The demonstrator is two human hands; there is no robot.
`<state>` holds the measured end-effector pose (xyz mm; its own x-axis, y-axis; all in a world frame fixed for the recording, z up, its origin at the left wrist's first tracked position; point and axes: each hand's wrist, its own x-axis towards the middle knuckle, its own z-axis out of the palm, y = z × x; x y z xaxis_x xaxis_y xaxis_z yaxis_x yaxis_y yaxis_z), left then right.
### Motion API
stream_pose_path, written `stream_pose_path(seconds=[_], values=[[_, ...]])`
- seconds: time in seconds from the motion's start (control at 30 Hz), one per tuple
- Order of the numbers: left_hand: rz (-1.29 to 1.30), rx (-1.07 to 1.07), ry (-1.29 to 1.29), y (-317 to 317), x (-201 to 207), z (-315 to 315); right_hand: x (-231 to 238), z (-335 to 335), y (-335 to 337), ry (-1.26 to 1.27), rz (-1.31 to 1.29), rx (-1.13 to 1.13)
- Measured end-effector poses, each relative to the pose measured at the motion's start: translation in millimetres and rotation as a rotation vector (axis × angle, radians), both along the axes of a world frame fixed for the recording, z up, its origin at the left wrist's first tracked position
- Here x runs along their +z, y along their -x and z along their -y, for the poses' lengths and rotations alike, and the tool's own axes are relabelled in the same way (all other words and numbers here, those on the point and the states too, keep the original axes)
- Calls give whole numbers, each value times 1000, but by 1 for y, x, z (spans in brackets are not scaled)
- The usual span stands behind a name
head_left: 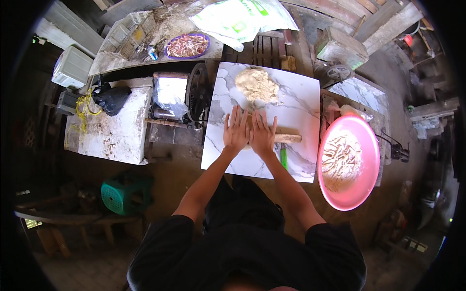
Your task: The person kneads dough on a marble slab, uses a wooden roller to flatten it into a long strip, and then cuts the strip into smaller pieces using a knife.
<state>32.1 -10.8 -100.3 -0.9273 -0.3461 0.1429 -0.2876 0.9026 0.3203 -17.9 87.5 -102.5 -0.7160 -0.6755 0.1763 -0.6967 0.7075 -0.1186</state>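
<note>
My left hand [236, 131] and my right hand [262, 133] lie side by side, palms down with fingers stretched out, on a flattened piece of dough [250, 119] that they mostly cover. The dough rests on a white marble-patterned board [301, 102]. Beyond my fingertips sits a larger lump of pale dough [256, 83]. Just right of my right hand lies a short wooden piece [288, 138], perhaps a rolling pin, its left end close to the hand. A green handle [284, 159], likely a knife's, points toward me below it.
A pink basin [374, 160] of floured dough strips stands at the right. Left of the board is a machine with a dark wheel [198, 92]. Farther back are a purple plate [208, 47] of strips and a white sack [242, 22]. A green stool [112, 198] stands lower left.
</note>
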Motion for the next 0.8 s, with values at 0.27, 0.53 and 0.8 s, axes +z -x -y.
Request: stream_pose_path(seconds=[0.27,0.53,0.8], values=[[-9,-7,-11,-18,-5,-9,-15,-10,-18,82,4,8],[-28,4,-17,-16,-15,-7,-15,-6,-15,36,34,-8],[-132,-19,30,-10,-23,17,8,-27,-33,280,157,-92]])
